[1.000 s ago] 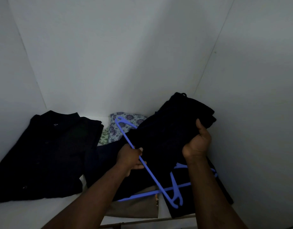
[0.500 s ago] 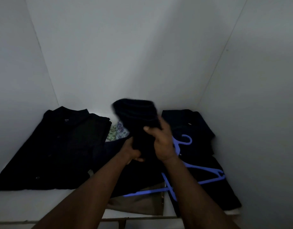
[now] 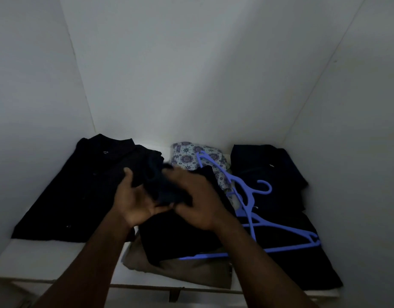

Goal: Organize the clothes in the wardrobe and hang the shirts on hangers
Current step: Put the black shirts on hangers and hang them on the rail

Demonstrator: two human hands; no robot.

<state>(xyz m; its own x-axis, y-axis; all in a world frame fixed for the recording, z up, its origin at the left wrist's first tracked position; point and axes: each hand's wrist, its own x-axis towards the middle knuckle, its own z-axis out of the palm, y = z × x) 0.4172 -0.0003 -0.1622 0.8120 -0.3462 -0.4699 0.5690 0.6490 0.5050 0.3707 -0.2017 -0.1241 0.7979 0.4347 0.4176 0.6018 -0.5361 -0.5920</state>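
Two hands are meeting mid-shelf. Far left, a black shirt (image 3: 80, 185) is lying flat on the wardrobe shelf (image 3: 47, 258). Beside it, the left grip (image 3: 136, 203) is cupping a dark folded garment (image 3: 162, 190) from below with its thumb curling round the side. The right grip (image 3: 198, 201), blurred, is clamping over the top. Behind, a patterned cloth (image 3: 189, 155) is peeking out. Further right, blue hangers (image 3: 284, 228) are lying across a black pile (image 3: 271, 172).
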